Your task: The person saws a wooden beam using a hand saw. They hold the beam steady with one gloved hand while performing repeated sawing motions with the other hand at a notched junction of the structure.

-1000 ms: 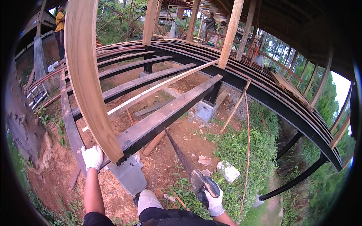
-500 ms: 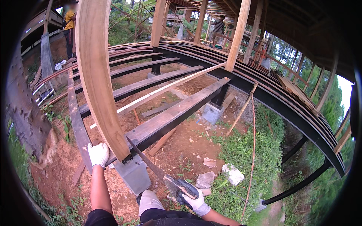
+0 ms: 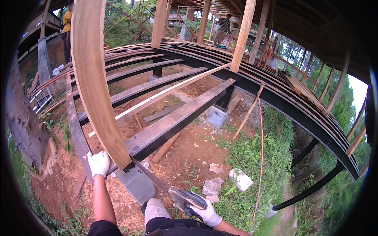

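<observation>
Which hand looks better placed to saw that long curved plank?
Probably the right hand: it grips the saw, whose blade tip reaches the curved plank. The left hand has no tool and rests by the plank's lower end.

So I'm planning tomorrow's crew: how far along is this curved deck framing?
Done: dark steel beams and outer curved strips are laid. In hand: left hand steadies a curved plank; right hand holds a handsaw. Left: open gaps between beams.
</observation>
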Demonstrator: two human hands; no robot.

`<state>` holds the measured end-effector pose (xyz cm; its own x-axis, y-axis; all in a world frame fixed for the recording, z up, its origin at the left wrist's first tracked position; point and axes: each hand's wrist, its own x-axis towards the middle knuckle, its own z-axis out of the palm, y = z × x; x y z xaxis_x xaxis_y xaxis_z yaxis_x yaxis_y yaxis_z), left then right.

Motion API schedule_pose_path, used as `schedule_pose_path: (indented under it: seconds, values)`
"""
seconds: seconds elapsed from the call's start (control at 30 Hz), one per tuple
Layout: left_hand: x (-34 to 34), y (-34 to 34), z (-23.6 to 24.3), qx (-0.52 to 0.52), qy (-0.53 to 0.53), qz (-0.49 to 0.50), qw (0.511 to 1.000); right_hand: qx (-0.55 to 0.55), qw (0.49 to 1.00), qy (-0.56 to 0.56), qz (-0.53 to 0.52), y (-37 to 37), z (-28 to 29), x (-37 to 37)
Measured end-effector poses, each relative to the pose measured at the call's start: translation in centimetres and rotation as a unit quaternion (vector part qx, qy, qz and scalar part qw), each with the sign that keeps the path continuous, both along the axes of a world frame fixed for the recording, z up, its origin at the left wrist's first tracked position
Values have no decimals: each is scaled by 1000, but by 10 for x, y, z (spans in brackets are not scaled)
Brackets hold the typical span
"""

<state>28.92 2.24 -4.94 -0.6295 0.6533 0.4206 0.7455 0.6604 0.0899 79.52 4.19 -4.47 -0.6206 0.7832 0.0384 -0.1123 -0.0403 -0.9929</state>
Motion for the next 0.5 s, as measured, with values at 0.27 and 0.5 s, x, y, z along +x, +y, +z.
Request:
schedule_pose_path:
  seconds: [0.27, 0.5]
  values:
    - [-5, 3, -8, 10, -10, -5, 1000, 200, 943, 16, -264, 58, 8, 43]
    - [-5, -5, -8, 16, -9, -7, 1000, 186, 868, 242, -392, 98, 93, 70]
